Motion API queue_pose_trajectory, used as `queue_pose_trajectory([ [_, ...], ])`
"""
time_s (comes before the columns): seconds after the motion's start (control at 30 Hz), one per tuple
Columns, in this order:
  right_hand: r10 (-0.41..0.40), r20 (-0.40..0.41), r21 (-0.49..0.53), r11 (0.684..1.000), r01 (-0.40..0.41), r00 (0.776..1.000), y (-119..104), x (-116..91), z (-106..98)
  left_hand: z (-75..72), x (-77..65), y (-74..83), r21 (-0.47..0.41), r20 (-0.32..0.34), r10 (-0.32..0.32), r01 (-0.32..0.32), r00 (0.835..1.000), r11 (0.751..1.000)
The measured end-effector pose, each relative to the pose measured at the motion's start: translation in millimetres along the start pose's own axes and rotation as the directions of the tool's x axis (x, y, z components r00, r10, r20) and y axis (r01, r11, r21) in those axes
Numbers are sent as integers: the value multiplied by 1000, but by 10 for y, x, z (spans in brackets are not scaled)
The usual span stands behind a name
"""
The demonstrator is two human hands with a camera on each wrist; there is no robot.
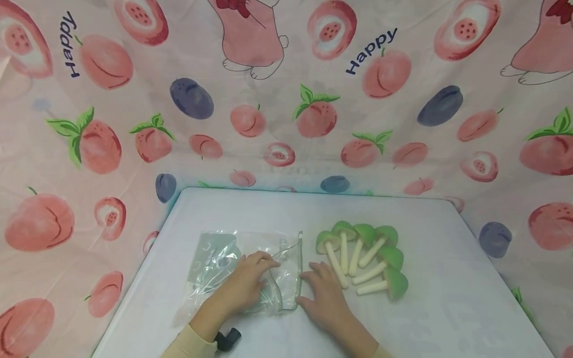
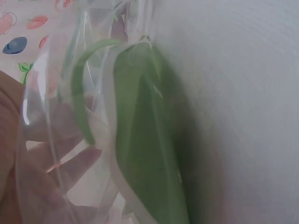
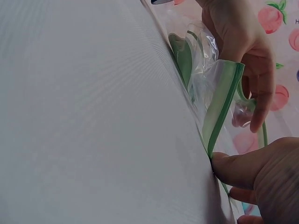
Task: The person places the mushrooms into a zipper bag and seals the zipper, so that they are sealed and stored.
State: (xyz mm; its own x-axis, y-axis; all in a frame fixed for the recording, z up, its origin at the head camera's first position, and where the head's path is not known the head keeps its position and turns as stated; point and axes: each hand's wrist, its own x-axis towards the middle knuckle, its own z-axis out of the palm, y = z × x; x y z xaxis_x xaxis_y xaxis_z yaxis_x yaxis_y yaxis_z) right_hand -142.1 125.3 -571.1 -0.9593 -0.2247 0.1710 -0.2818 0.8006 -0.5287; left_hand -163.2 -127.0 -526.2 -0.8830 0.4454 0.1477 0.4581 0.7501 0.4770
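Fingers [image 1: 267, 262] touch a clear bag [image 1: 250, 243] beside green-capped mushrooms [image 1: 370, 254].

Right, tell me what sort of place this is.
Probably a screened-off tabletop workspace: pink fruit-printed sheeting hangs behind a plain white tabletop, which bears green-capped, pale-stemmed mushroom shapes and a clear plastic bag.

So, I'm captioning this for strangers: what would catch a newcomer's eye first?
Probably the fruit-patterned cloth behind the white table comes first. Next come the six green-capped mushroom shapes fanned on the table, right of a clear bag. The left hand and right hand are both at that bag.
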Motion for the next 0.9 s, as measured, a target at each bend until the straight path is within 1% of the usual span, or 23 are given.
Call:
queue_pose_trajectory([
  [0.13, 12, 9, 5, 1000, -12, 1000, -7, 3, -12, -10, 4, 20, -16, -14, 1, -2, 1000, 1000],
  [0.23, 19, 17, -4, 1000, -19, 1000, -13, 10, -18, -13, 3, 27, -32, -10, -16, 16, 1000, 999],
  [0.4, 24, 20, -9, 1000, -24, 1000, -26, 4, -25, 2, -6, 17, -80, 4, -64, 64, 998, 995],
  [0.53, 25, 20, -4, 1000, -25, 999, -32, 3, -31, 23, 3, 20, -101, -7, -74, 72, 997, 992],
  [0.7, 41, 33, 6, 999, -41, 999, -49, 23, -40, 51, 24, 22, -87, -38, -58, 54, 998, 995],
  [0.9, 6, 30, 6, 1000, -7, 1000, -65, 65, -60, 73, 55, 43, -28, -69, -52, 50, 996, 998],
])
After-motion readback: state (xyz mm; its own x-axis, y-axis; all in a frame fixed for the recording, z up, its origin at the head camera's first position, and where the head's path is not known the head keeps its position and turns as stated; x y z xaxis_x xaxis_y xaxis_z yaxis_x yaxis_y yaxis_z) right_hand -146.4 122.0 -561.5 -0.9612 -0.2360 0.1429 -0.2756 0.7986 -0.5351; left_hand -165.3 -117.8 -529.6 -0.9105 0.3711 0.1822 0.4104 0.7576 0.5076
